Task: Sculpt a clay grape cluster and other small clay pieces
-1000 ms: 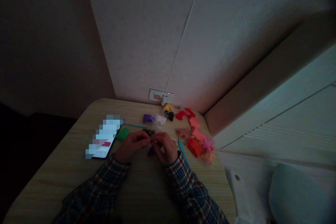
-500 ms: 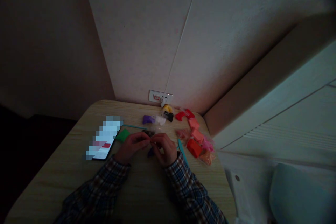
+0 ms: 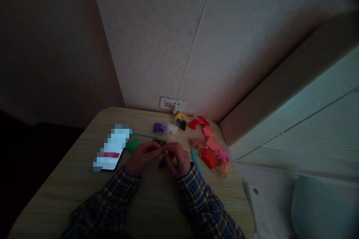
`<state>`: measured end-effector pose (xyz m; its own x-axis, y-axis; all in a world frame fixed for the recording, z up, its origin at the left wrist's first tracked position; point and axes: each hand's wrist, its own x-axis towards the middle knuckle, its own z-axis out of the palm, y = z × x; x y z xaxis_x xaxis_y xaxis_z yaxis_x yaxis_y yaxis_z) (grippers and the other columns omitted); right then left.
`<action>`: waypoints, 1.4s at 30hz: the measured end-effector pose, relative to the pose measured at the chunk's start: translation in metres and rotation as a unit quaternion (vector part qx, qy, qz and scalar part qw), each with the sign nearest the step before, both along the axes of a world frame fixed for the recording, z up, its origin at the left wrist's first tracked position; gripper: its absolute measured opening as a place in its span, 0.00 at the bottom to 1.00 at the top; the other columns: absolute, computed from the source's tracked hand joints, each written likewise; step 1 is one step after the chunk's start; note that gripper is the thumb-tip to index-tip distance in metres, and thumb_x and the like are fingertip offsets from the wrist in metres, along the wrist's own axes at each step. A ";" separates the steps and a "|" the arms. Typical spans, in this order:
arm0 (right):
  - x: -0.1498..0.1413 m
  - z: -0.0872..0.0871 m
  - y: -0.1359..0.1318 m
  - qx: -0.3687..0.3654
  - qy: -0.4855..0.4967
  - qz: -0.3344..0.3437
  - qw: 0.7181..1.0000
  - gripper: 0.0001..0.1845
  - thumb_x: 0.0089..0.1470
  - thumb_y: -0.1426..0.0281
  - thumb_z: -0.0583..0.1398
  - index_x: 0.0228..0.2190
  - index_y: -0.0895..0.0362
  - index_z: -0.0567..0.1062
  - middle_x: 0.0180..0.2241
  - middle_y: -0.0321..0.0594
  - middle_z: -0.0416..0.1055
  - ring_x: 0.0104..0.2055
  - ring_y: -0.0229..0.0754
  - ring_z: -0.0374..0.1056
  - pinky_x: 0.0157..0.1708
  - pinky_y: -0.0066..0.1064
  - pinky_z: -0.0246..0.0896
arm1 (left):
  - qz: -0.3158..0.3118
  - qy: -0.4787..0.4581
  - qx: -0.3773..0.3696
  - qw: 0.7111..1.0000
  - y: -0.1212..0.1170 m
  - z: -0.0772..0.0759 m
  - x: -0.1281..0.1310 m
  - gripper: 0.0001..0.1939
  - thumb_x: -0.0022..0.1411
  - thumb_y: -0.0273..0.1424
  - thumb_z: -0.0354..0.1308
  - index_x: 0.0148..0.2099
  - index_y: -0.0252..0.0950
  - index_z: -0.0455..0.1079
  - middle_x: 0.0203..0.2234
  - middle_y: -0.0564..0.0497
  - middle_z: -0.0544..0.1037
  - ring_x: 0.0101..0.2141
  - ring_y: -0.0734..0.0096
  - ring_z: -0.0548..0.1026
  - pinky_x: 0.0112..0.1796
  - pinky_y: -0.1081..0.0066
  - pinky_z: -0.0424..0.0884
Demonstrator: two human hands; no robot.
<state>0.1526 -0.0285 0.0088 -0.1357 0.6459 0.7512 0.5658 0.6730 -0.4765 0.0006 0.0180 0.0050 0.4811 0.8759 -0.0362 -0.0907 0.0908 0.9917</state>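
My left hand (image 3: 142, 157) and my right hand (image 3: 177, 158) meet fingertip to fingertip above the wooden table (image 3: 151, 201). Both are closed in a pinch; whatever sits between the fingers is too small and dark to make out. A dark blue lump (image 3: 162, 163) shows below the fingertips, partly covered by my right hand. Just behind the fingers lies a dark brownish packet (image 3: 159, 142). Beside my left hand is a green packet (image 3: 132, 144). Close to my right wrist rests a turquoise flat tool (image 3: 196, 161).
A lit phone (image 3: 113, 149) lies at the left. Several red, orange and pink packets (image 3: 212, 144) line the right side. Purple (image 3: 160, 127), white, yellow and black packets (image 3: 181, 123) stand at the back, below a wall socket (image 3: 172, 103). A thin turquoise stick (image 3: 145, 134) points toward the phone.
The whole view has shifted slightly, so everything appears a little further right. My hands keep the same pinch, with barely any finger movement visible.
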 end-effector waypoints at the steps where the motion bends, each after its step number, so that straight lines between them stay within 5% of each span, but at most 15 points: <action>1: 0.000 0.000 0.000 0.000 0.002 0.000 1.000 0.07 0.56 0.75 0.55 0.38 0.57 0.68 0.32 0.42 0.71 0.25 0.35 0.66 0.22 0.25 0.64 | 0.001 -0.004 -0.001 1.000 0.000 0.000 0.000 0.09 0.50 0.34 0.61 0.25 0.34 0.68 0.18 0.57 0.65 0.22 0.75 0.61 0.25 0.73 0.58; 42: 0.000 -0.002 0.001 -0.009 -0.013 0.004 1.000 0.07 0.58 0.72 0.54 0.39 0.58 0.69 0.31 0.43 0.70 0.24 0.35 0.65 0.21 0.25 0.64 | -0.001 -0.024 -0.030 0.999 0.000 -0.005 0.000 0.09 0.49 0.34 0.62 0.28 0.33 0.70 0.19 0.57 0.67 0.23 0.74 0.62 0.26 0.73 0.58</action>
